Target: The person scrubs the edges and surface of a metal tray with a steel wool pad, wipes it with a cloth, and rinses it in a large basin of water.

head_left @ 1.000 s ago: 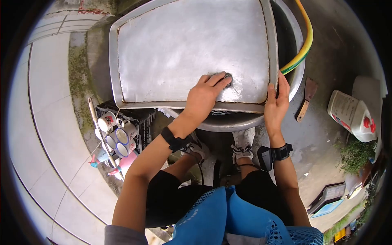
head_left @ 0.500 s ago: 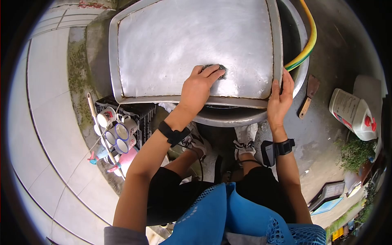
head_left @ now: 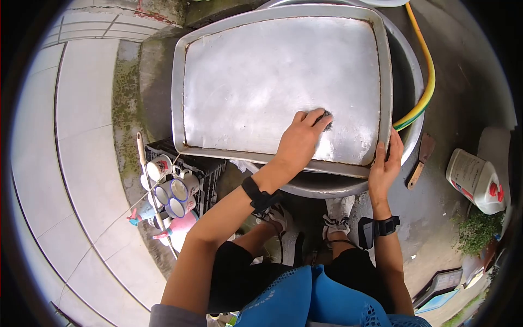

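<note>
Scouring pad (head_left: 328, 127): dark, partly hidden under the fingertips of the left hand (head_left: 298, 140), lying on the tray (head_left: 256, 82) toward its right side wall
Left hand: fingers bent narrowly over the pad, palm down, wrist above the near rim
Right hand (head_left: 384, 173): clasping the tray at its near right corner, thumb on the inner side of the wall, fingers outside
Tray: metal, open side up, resting across the round metal basin (head_left: 348, 191), brown marks along its inner seam
Since half a second ago: the pad and left hand are closer to the tray's right wall and a little farther from the near rim; the right hand keeps its corner, and the far rim now shows fully
Yellow hose (head_left: 430, 71): curving down beside the basin's right side
Right-hand ground: scraper (head_left: 420, 162), then white jug (head_left: 471, 182)
Left: black crate (head_left: 210, 188) with mugs (head_left: 177, 193)
</note>
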`<state>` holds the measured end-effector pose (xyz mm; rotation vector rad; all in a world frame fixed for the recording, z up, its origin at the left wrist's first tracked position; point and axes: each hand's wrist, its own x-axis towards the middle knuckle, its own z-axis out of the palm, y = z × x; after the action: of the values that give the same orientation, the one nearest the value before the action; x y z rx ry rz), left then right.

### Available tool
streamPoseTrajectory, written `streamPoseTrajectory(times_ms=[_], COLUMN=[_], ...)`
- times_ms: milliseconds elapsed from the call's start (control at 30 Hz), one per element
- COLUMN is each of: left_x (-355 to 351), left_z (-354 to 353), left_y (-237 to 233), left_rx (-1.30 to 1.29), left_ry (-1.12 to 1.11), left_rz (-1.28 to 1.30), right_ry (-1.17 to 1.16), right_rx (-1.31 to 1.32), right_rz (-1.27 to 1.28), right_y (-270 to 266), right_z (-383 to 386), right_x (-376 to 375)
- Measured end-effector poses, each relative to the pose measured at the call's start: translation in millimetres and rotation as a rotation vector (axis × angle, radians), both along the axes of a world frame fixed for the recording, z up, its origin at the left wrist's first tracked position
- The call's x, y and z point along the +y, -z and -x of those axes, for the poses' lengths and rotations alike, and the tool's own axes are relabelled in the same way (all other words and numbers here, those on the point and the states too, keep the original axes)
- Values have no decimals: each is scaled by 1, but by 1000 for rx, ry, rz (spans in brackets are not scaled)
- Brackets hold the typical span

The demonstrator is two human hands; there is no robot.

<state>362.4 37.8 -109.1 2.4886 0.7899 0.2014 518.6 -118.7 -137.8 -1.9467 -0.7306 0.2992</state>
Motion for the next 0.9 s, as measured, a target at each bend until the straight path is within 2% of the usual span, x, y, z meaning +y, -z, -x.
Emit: streamPoseTrajectory(times_ms=[67,100,133,200,267,333,400,500,600,633,700,800,900], left_x=[30,54,83,144,201,235,244,206,145,123,88,111,180], left_z=[3,12,27,68,123,139,130,51,-34,-53,-73,-53,-1], left_y=[0,5,11,21,38,35,46,37,25,24,22,20,28], left_rx=[20,45,39,185,347,625,565,262,10,-61,-19,-41,109], left_ry=[-26,-91,-183,-433,-686,-913,-856,-612,-254,-149,-13,-93,-335], left_rz=[-19,-141,-206,-307,-270,-96,-100,-192,-160,-70,-98,-52,-233], right_ry=[2,6,3,-3,0,3,6,7,2,3,1,-2,-4], right_rx=[0,-1,-6,-9,-12,-12,-14,-4,-16,-4,2,-10,3], right_rz=[25,20,31,40,37,31,25,20,21,15,0,33,21], right_y=[-1,-2,-3,-5,-5,-4,-5,-7,-3,-3,-3,-3,-5], right_z=[0,0,0,0,1,1,1,2,1,1,0,0,1], right_x=[0,0,0,1,1,1,2,3,1,0,2,0,2])
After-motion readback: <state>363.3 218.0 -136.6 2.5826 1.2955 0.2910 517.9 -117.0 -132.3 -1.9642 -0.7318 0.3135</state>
